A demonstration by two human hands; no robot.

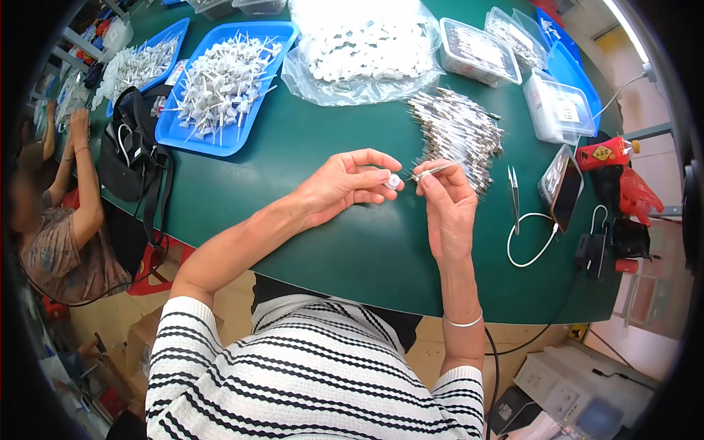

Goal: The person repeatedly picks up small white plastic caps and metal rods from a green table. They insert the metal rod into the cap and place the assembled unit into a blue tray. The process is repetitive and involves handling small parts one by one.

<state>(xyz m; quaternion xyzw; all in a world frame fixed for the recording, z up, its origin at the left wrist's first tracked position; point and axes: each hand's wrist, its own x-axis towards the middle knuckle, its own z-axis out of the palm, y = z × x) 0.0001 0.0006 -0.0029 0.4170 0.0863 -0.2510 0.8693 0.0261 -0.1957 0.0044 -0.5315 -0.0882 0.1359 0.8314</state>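
Note:
Over the middle of the green table, my left hand point(341, 187) pinches a small round white plastic cap point(392, 181) between thumb and fingers. Just to its right, my right hand point(448, 198) is closed on a thin metallic rod-like part point(433, 171), its thin end pointing toward the cap. The two parts are close together; whether they touch I cannot tell. Beyond my right hand lies a large pile of similar thin metallic and white rods point(458, 136). Farther back, a clear plastic bag point(315, 88) holds many white caps point(367, 55).
A blue tray point(166, 126) of white stemmed parts stands at the left beside a black bag point(125, 165). Clear boxes point(480, 55), tweezers point(513, 198), a phone point(568, 192) and a white cable point(517, 260) lie at the right. Another person point(62, 227) works at far left.

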